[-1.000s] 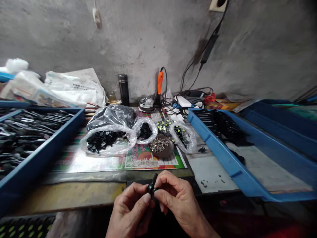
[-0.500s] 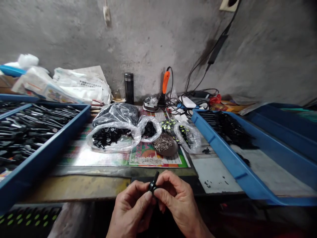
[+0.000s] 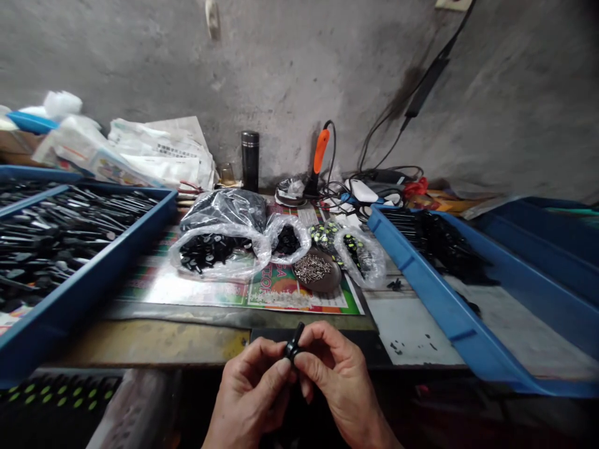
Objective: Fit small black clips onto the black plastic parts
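Between my two hands, just off the table's front edge, is a small black plastic part (image 3: 293,347) with a rounded body and a thin stem pointing up. My left hand (image 3: 255,390) pinches its body from the left with thumb and fingertips. From the other side, my right hand (image 3: 334,374) grips it between thumb and curled forefinger. The part's lower end is hidden by my fingers. Beyond my hands stand a dish of small metal screws or pins (image 3: 312,269) and an open plastic bag (image 3: 219,252) of black parts.
A blue tray (image 3: 93,280) full of long black pieces is at left; another blue tray (image 3: 421,293) with dark pieces is at right. Smaller bags hold black parts (image 3: 287,240) and yellow-dotted parts (image 3: 355,252). An orange-handled tool (image 3: 321,153) and a dark flask (image 3: 249,161) stand by the wall.
The camera view has shifted slightly, so the scene sits a little further right and the wall objects higher. Both hands keep their hold on the black part.
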A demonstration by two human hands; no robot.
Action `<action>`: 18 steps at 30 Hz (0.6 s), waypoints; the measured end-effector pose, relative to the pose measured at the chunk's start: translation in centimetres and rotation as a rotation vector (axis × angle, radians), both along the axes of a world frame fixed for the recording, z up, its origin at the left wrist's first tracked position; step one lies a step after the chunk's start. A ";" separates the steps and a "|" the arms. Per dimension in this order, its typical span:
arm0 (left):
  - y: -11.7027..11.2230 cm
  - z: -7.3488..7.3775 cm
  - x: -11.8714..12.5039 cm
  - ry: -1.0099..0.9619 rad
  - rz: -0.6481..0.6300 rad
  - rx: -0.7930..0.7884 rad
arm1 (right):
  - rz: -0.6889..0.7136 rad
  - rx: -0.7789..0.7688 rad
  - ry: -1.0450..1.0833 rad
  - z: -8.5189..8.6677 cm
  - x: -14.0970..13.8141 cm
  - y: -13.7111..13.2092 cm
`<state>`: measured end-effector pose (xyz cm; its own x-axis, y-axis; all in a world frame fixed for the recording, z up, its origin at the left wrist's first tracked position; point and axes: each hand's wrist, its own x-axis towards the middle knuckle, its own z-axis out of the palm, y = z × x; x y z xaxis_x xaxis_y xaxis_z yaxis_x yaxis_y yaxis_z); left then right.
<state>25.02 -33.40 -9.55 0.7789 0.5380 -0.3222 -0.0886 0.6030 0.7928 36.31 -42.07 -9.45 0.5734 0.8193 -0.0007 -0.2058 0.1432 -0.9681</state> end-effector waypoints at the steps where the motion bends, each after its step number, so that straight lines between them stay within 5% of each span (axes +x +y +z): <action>1: 0.0 0.0 0.0 0.000 -0.003 -0.001 | 0.001 0.001 0.018 -0.1 0.0 0.0; 18: -0.1 -1.0 -0.1 -0.006 -0.060 0.010 | 0.025 0.017 0.094 -1.0 0.1 -0.2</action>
